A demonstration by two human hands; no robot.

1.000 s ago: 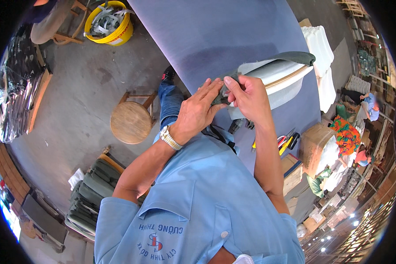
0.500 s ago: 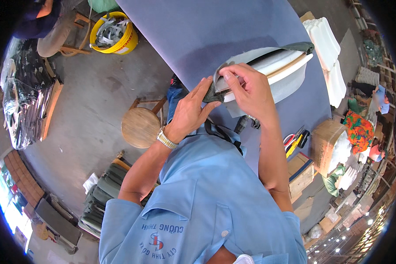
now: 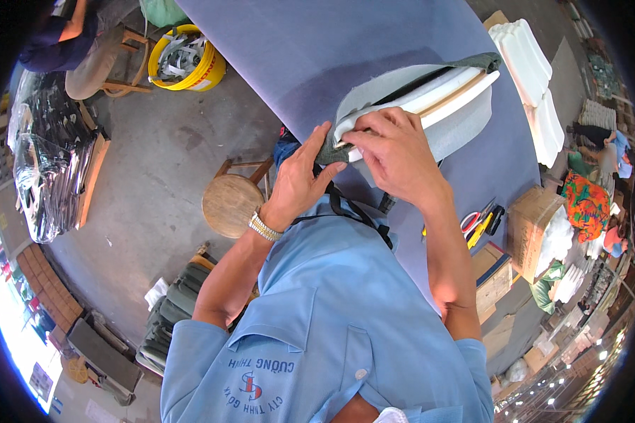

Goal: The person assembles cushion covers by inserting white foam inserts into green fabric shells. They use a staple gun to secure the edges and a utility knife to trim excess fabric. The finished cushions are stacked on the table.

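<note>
A curved seat cushion stands on edge at the table's near side. Its dark green fabric cover [image 3: 327, 151] with a grey inner face gapes open around a white foam pad [image 3: 441, 92] and a thin tan board [image 3: 464, 92]. My left hand [image 3: 300, 180] wraps the cover's near-left corner, its thumb on one side and its long fingers on the other. Bent over the opening, my right hand [image 3: 395, 151] pinches the foam's end near that corner. Its fingertips are partly hidden inside.
The grey-blue table [image 3: 296, 42] holds scissors and a yellow cutter [image 3: 480, 227] right of my arm. White foam pieces [image 3: 525, 70] lie at its right edge. A round wooden stool [image 3: 233, 204] and a yellow bucket of scraps [image 3: 187, 60] stand left. A cardboard box [image 3: 533, 225] sits right.
My right hand has shifted from the cover's edge down to the foam's end, fingers bending further in. The cover's grey side now stands wider open. My left hand stays at the corner.
</note>
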